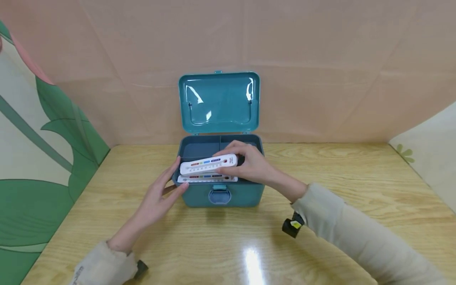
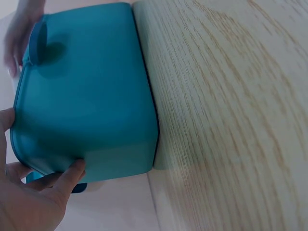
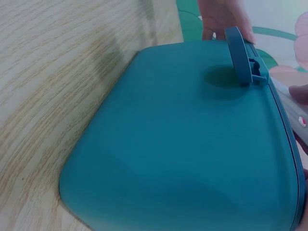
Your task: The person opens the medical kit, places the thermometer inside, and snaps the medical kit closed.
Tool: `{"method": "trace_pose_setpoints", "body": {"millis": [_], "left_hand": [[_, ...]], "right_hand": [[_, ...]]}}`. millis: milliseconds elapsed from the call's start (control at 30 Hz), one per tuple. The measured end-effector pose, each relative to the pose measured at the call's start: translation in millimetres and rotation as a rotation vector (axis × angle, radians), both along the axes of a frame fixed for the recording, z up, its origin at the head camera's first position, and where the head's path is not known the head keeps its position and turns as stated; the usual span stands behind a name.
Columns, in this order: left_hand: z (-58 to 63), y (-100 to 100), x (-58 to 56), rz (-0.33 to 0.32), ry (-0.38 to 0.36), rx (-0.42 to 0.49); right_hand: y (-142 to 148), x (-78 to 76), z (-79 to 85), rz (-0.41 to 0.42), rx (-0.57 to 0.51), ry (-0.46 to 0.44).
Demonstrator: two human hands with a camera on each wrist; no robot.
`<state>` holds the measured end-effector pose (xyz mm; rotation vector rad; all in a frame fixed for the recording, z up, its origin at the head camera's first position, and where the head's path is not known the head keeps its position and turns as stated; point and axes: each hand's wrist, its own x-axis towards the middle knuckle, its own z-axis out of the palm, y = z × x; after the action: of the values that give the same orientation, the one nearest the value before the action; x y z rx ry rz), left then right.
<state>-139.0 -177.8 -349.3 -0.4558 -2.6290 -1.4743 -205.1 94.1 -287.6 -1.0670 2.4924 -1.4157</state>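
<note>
A teal storage box [image 1: 192,196] stands on the table with its lid [image 1: 219,105] raised. My right hand [image 1: 251,164] pinches a white thermometer [image 1: 208,164] by its right end, over the box's front part. Just beneath lies a second white thermometer [image 1: 208,178], partly covered, along the front rim. At the box's left side is my left hand [image 1: 160,198], its fingers fairly straight against the wall and its thumb near the front rim. In the left wrist view, the left fingertips [image 2: 74,171] touch the box's side. My right fingers partly hide the tray inside.
The box holds a tray with a divider [image 1: 220,142]. A latch [image 1: 219,196] hangs at the front. Behind the box rises a pinkish cloth backdrop [image 1: 320,79], and a leaf-patterned panel [image 1: 46,138] borders the left side of the wooden table [image 1: 338,170].
</note>
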Motion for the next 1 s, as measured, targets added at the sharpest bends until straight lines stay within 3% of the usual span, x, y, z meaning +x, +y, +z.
{"method": "trace_pose_setpoints", "body": {"millis": [600,1000], "left_hand": [[2.2,-0.1,0.0,0.004,-0.014,-0.016],[1.7,1.4,-0.5,0.014,-0.009,-0.022]], "right_hand": [[-9.1,-5.6,1.1,-0.037,0.090,0.033],[-6.4,-8.1,2.4,-0.004,0.229,0.234]]}}
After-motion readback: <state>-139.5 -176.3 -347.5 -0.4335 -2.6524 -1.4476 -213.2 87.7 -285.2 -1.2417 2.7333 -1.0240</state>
